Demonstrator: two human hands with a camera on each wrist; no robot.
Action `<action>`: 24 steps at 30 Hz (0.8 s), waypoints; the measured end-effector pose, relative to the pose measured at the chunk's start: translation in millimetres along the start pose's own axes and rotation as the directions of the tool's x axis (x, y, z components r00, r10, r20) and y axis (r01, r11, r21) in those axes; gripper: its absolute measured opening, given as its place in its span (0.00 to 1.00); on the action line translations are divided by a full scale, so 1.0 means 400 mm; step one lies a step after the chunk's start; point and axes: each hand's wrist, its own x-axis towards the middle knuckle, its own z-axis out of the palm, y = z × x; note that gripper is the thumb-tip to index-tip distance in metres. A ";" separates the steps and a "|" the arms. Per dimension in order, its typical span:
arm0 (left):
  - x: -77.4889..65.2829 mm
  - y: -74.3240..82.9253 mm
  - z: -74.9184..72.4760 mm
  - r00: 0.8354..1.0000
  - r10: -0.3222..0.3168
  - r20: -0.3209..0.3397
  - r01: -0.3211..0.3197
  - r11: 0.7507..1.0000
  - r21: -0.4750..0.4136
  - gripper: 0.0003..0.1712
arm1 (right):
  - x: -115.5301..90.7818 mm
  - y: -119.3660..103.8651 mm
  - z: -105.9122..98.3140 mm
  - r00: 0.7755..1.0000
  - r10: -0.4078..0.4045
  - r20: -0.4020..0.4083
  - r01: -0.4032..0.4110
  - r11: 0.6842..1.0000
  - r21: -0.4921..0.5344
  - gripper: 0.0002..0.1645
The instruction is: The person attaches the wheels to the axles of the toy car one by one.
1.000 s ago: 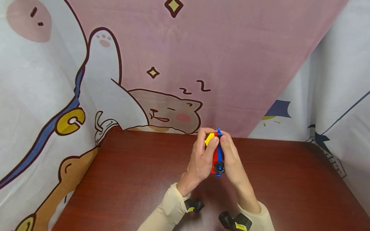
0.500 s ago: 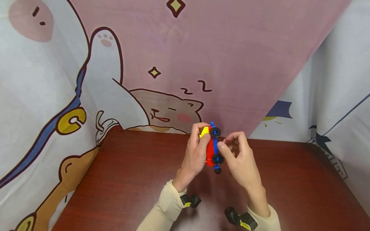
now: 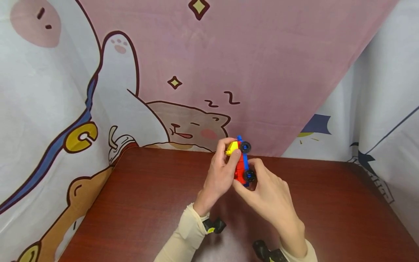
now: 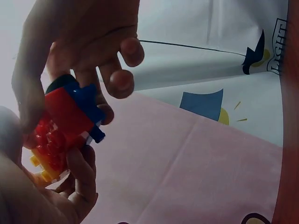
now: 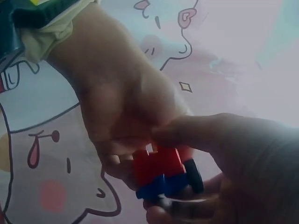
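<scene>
A small toy car of building blocks (image 3: 240, 167) is held up over the table, with a red body, a blue base and black wheels (image 3: 245, 147). A yellow block (image 3: 232, 147) sits near its far end. My left hand (image 3: 219, 173) grips the car from the left, thumb on the red side. From the lower right, my right hand (image 3: 273, 196) pinches the near end; in the right wrist view its thumb (image 5: 187, 132) lies on the red block (image 5: 161, 165) and its fingers reach underneath. Other right fingers (image 4: 121, 84) hang loosely beside the car in the left wrist view.
A dark red-brown table (image 3: 147, 203) lies under the hands. Behind it hangs a pink and white cartoon cloth (image 3: 262, 72), which also runs down both sides. Each wrist wears a black camera (image 3: 218, 225).
The right hand first let go of the car and drew off to the right, then came back onto its near end. The left hand kept its grip, shifting slightly left.
</scene>
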 end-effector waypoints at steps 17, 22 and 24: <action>-0.002 0.006 0.005 0.993 -0.089 0.078 0.092 0.995 -0.037 0.24 | 0.015 0.024 -0.009 0.996 0.052 -0.066 -0.030 0.953 0.300 0.27; 0.000 0.009 0.003 0.976 -0.107 0.190 0.125 0.988 -0.089 0.25 | 0.016 0.028 -0.011 0.999 0.021 -0.050 0.001 0.918 0.396 0.27; -0.001 0.010 0.004 0.975 -0.108 0.196 0.133 0.983 -0.123 0.24 | 0.018 0.028 -0.011 0.999 0.019 -0.041 -0.002 0.919 0.394 0.26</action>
